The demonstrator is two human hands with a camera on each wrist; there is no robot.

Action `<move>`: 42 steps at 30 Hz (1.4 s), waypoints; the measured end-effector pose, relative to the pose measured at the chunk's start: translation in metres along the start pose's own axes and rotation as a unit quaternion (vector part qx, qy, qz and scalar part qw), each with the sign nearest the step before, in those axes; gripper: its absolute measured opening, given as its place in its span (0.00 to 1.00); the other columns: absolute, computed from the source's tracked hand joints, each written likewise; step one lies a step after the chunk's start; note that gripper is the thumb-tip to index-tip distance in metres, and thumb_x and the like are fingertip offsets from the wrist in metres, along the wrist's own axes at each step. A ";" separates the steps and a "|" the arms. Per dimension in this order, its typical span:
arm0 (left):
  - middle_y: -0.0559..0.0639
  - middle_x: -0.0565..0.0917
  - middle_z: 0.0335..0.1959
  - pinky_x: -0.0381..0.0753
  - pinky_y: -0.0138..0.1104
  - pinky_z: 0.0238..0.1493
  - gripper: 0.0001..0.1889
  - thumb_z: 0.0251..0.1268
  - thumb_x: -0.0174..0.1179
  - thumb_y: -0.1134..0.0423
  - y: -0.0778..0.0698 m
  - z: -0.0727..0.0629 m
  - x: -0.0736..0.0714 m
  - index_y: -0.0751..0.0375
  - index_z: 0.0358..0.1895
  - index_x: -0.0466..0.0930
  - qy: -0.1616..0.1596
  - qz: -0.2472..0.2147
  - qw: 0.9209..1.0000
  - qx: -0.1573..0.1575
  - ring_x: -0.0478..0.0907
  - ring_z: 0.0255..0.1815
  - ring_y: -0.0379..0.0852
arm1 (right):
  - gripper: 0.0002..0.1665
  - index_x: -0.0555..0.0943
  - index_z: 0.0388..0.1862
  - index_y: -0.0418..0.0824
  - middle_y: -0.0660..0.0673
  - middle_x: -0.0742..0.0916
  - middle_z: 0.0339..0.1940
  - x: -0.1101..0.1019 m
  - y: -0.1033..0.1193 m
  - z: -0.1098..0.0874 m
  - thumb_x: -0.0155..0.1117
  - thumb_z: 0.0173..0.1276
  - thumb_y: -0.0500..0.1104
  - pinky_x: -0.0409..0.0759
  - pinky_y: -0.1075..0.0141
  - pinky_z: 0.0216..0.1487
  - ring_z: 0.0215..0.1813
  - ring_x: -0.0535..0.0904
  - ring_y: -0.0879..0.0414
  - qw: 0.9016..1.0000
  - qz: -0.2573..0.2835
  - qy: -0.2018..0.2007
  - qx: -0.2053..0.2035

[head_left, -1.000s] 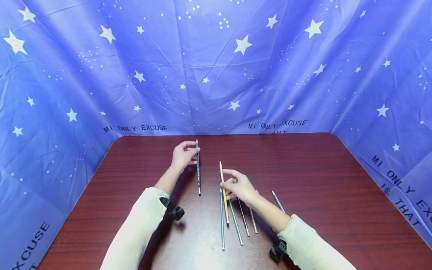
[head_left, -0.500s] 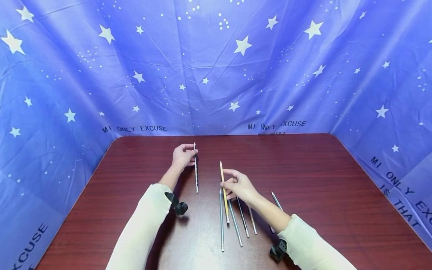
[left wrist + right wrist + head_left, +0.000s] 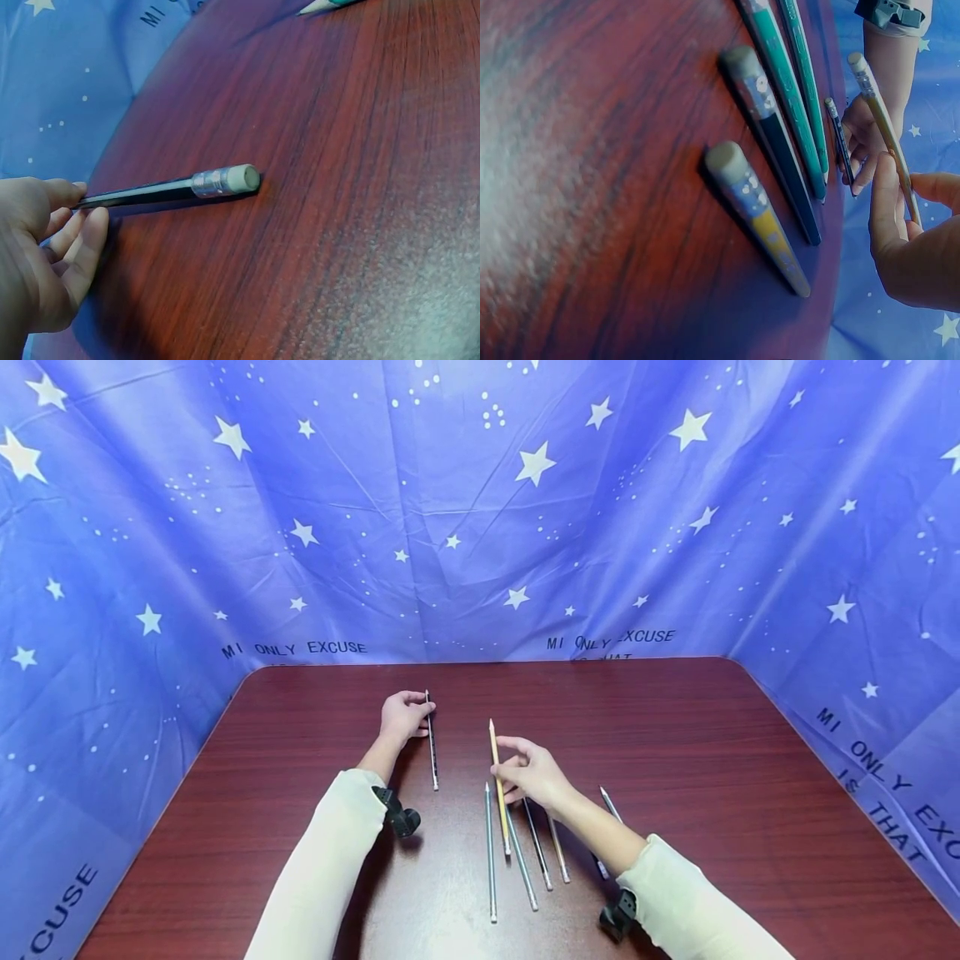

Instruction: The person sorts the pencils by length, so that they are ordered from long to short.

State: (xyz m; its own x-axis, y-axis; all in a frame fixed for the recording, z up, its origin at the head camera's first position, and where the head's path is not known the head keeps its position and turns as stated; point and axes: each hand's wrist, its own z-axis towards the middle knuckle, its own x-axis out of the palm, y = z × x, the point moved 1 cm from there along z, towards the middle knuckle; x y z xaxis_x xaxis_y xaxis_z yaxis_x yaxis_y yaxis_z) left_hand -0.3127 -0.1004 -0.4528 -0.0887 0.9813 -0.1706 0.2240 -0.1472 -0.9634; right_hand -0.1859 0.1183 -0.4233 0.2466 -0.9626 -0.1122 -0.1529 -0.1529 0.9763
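My left hand (image 3: 402, 717) pinches a black pencil (image 3: 432, 752) between thumb and fingers near its far end. Its white eraser end (image 3: 244, 178) points toward me, at or just above the tabletop. A yellow pencil (image 3: 502, 810) is pinched by my right hand (image 3: 534, 774), tip away from me, over the loose pencils. Beneath and beside that hand lie two green pencils (image 3: 491, 860), another black pencil (image 3: 776, 142) and another yellow pencil (image 3: 769, 236), erasers toward me. The right hand and forearm partly cover some of them in the head view.
Another dark pencil (image 3: 611, 804) lies to the right, partly hidden under my right forearm. The reddish-brown wooden table (image 3: 675, 718) has a blue star-patterned cloth (image 3: 480, 510) hanging behind it and at both sides. Each wrist carries a black camera mount (image 3: 397, 814).
My left hand has moved slightly left and nearer to me with the black pencil, whose tip end has come down. The right hand stays nearly still with the yellow pencil.
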 end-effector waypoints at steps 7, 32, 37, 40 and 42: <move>0.58 0.82 0.35 0.82 0.29 0.18 0.17 0.57 0.62 0.68 0.002 0.003 0.003 0.70 0.49 0.75 0.000 0.086 0.996 0.027 0.74 0.15 0.36 | 0.32 0.65 0.66 0.34 0.43 0.83 0.29 0.000 0.003 0.001 0.61 0.62 0.32 0.85 0.66 0.26 0.23 0.77 0.60 1.000 -0.005 -0.002 -0.003; 0.52 0.84 0.34 0.82 0.29 0.23 0.18 0.57 0.64 0.58 0.006 0.001 0.006 0.60 0.49 0.78 -0.037 0.251 0.965 0.071 0.79 0.20 0.39 | 0.33 0.66 0.66 0.35 0.40 0.83 0.30 0.000 0.017 0.028 0.60 0.61 0.31 0.85 0.65 0.26 0.22 0.78 0.59 1.000 0.005 -0.016 0.004; 0.52 0.84 0.33 0.82 0.29 0.21 0.18 0.57 0.64 0.58 0.006 0.001 0.005 0.59 0.49 0.78 -0.038 0.247 0.966 0.070 0.79 0.19 0.38 | 0.32 0.66 0.66 0.35 0.39 0.85 0.31 0.004 0.020 0.034 0.60 0.61 0.32 0.86 0.64 0.28 0.22 0.78 0.59 1.000 -0.002 -0.013 0.002; 0.52 0.84 0.33 0.82 0.29 0.22 0.18 0.56 0.65 0.58 0.005 0.000 0.005 0.59 0.49 0.78 -0.040 0.246 0.966 0.070 0.79 0.18 0.37 | 0.32 0.66 0.66 0.35 0.39 0.85 0.31 0.005 0.020 0.039 0.60 0.61 0.32 0.86 0.63 0.29 0.22 0.78 0.59 1.000 0.001 -0.015 0.008; 0.51 0.84 0.33 0.82 0.29 0.24 0.18 0.56 0.65 0.58 0.005 0.000 0.006 0.59 0.49 0.78 -0.042 0.247 0.965 0.071 0.78 0.17 0.37 | 0.32 0.66 0.66 0.35 0.39 0.85 0.32 0.006 0.021 0.043 0.60 0.61 0.32 0.86 0.62 0.29 0.22 0.78 0.59 1.000 0.001 -0.017 0.013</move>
State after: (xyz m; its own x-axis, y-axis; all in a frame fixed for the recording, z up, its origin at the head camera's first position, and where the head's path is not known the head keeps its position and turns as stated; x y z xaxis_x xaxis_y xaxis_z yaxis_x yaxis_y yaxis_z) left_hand -0.3125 -0.0957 -0.4586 -0.0839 0.7745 -0.6270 0.1243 -0.6162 -0.7777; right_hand -0.2289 0.0993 -0.4119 0.2130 -0.9701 -0.1165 -0.1787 -0.1559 0.9715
